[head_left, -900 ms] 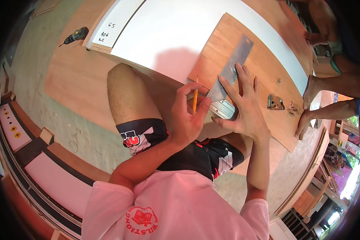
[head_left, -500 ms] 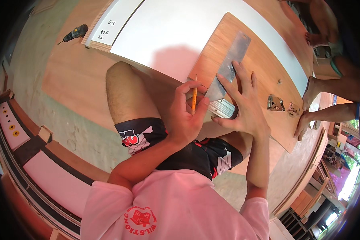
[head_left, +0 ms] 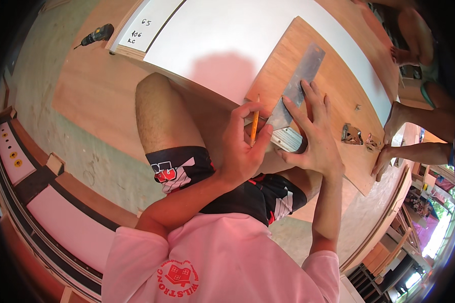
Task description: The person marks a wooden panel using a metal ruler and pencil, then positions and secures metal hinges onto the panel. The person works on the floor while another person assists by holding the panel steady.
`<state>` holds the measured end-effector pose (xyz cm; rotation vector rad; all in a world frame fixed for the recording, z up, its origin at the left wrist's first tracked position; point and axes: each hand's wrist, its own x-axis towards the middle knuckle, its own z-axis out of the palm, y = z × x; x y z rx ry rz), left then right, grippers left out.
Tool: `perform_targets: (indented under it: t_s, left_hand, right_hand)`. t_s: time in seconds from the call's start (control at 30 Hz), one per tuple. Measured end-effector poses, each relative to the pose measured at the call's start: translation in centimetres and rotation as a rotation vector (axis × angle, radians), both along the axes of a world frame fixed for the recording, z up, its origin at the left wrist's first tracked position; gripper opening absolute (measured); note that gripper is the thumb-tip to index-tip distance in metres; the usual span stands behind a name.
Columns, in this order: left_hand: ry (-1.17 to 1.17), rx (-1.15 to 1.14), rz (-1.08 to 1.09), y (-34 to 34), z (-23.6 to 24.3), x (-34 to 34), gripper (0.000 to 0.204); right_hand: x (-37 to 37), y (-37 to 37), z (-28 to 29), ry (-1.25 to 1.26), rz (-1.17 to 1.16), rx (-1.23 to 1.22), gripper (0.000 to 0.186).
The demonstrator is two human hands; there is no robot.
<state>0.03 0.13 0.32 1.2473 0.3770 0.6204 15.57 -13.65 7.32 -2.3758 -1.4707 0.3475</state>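
Observation:
A try square with a flat metal blade (head_left: 308, 61) and a ridged silvery stock (head_left: 287, 138) lies slantwise over a brown wooden board (head_left: 278, 65), its stock at the board's near edge. My right hand (head_left: 316, 134) holds the square, fingers spread along the blade and thumb beside the stock. In my left hand (head_left: 244, 144) is a yellow-orange pencil (head_left: 255, 129), point up, near the board's near left corner. My left fingers are bent close to the lower end of the blade; whether they touch it I cannot tell.
The board rests on a large white panel (head_left: 217, 35) in front of my bent knee (head_left: 159, 111). Small metal hardware (head_left: 351, 134) lies at the board's right. A cordless drill (head_left: 97, 35) is at far left. Another person's bare feet (head_left: 395, 118) stand at the right edge.
The board, square and both hands appear slightly further right in the picture, along with the surroundings. Both hands keep nearly the same pose, pencil and square still held.

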Motion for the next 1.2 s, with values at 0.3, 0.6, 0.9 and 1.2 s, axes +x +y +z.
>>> perform_targets:
  t_s: [0.3, 0.6, 0.9, 1.2]
  left_hand:
    - [-0.008, -0.027, -0.018, 0.07, 0.01, -0.03, 0.05]
    - [-0.05, -0.033, 0.067, -0.29, 0.03, 0.38, 0.043]
    - [-0.042, -0.026, 0.029, -0.18, 0.17, 0.23, 0.047]
    - [0.085, 0.049, -0.031, 0.34, 0.36, -0.21, 0.056]
  right_hand:
    - [0.0, 0.03, 0.1, 0.013, 0.002, 0.005, 0.11]
    - [-0.02, -0.01, 0.0, 0.021, -0.009, 0.007, 0.11]
    - [-0.04, -0.12, -0.09, 0.004, -0.01, 0.006, 0.109]
    - [0.04, -0.21, -0.34, -0.018, -0.007, 0.042, 0.105]
